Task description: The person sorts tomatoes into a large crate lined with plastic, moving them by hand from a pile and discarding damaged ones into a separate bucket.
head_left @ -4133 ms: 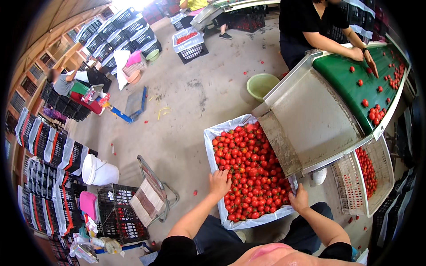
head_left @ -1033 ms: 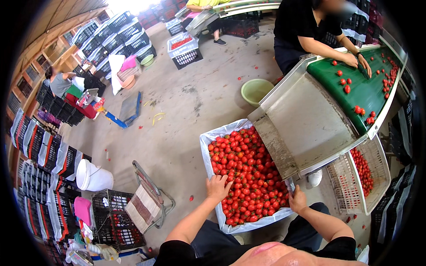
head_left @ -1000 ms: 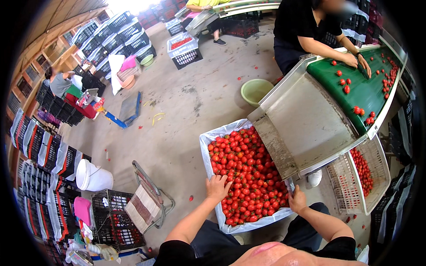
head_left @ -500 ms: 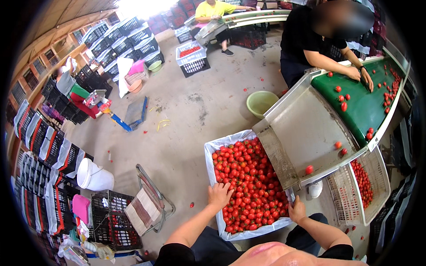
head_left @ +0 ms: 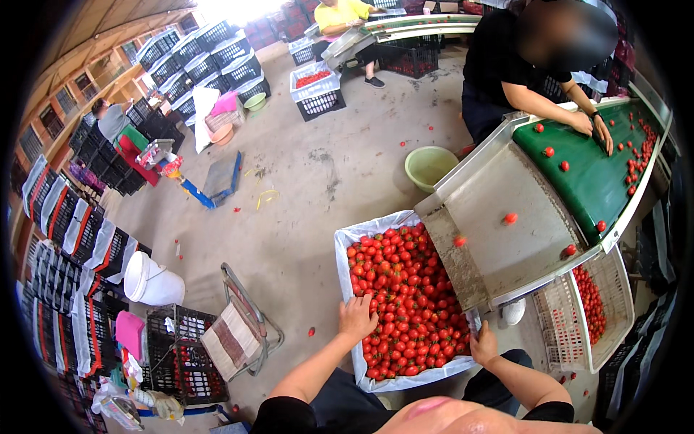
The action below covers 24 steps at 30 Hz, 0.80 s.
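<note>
Left grip (head_left: 358,317) lies across the left edge of the lined crate (head_left: 344,264), about midway along it, fingers loosely curled and tips against the tomatoes (head_left: 408,304) just inside; whether it has hold of any cannot be told. Right grip (head_left: 484,343) is bent closed around the rim near the lower right corner, its fingertips partly hidden.

Clearances: the upper right edge is overlapped from above by the lip of a metal chute (head_left: 531,217), on which a few loose tomatoes lie. The left edge faces concrete floor (head_left: 289,239), with a folding stool (head_left: 233,336) well apart. The lower edge sits between dark trouser legs (head_left: 348,394). Beyond the right edge stand a white shoe (head_left: 513,312) and a white slatted basket (head_left: 564,325).

Condition: tomatoes small, round to oval, glossy red, some showing green stem ends; heaped close to the rim. Pale liner folded over the visible edges.

Position: the load lies between both grips, touching the left one, its bulk extending from them toward the upper edge.
</note>
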### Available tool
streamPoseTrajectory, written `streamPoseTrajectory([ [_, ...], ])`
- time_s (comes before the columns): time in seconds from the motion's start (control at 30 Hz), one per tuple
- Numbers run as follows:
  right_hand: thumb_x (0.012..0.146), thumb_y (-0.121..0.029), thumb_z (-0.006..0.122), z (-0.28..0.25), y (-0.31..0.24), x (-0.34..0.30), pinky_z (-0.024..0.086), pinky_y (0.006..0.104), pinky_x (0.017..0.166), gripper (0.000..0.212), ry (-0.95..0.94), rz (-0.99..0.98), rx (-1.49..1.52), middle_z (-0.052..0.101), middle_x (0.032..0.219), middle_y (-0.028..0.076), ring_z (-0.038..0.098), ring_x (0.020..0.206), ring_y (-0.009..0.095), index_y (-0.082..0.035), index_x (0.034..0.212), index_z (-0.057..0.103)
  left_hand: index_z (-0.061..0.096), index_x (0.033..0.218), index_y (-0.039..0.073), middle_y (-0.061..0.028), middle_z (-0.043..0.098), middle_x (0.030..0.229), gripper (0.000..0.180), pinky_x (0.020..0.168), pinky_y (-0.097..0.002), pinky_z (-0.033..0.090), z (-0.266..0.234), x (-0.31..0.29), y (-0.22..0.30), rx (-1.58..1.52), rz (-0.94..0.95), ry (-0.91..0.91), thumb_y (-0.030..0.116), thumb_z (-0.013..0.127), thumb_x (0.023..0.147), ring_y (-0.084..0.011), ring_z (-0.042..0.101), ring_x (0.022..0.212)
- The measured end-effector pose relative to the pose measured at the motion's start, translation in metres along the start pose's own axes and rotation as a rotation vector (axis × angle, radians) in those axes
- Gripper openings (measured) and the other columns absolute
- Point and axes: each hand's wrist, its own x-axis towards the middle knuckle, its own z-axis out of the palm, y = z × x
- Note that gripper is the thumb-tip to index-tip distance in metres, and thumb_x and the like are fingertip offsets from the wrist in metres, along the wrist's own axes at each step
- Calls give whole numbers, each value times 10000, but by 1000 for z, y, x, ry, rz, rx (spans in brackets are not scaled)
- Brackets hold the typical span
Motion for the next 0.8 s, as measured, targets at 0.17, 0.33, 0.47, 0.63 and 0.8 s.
streamPoseTrajectory([
  [0.17,861,-118,606,8,9,2,469,593,671,303,-41,22,-53,632,818,309,605,768,515,37,1082,467,525,1317,79,-117,594,1156,605,911,-517,388,11,1,-5,11,3,-13,327,676,786,-287,540,1090],
  [0.33,863,-139,645,0,12,9,482,552,646,417,-7,50,-23,633,811,261,618,749,474,27,1198,461,474,1373,72,-164,501,1347,678,1087,-630,281,11,12,0,10,12,52,294,687,769,-345,435,1277],
  [0.47,871,-113,619,6,3,10,438,578,640,271,-34,34,-3,607,776,285,588,749,502,-1,1059,460,533,1296,94,-125,502,1324,556,1120,-619,227,3,7,-5,-23,23,115,243,674,780,-321,437,1281],
  [0.63,871,-108,609,-3,0,3,435,580,640,255,-13,16,1,602,764,290,581,742,508,10,1039,459,534,1347,122,-162,452,1414,561,1144,-611,198,-4,5,15,91,383,76,320,666,840,-342,370,1372],
  [0.8,868,-107,611,-3,-5,3,432,564,631,247,-27,48,19,588,748,287,579,735,504,13,1011,450,467,1439,132,-195,398,1479,582,1137,-594,239,8,31,36,-36,349,-25,390,588,931,-373,289,1433],
])
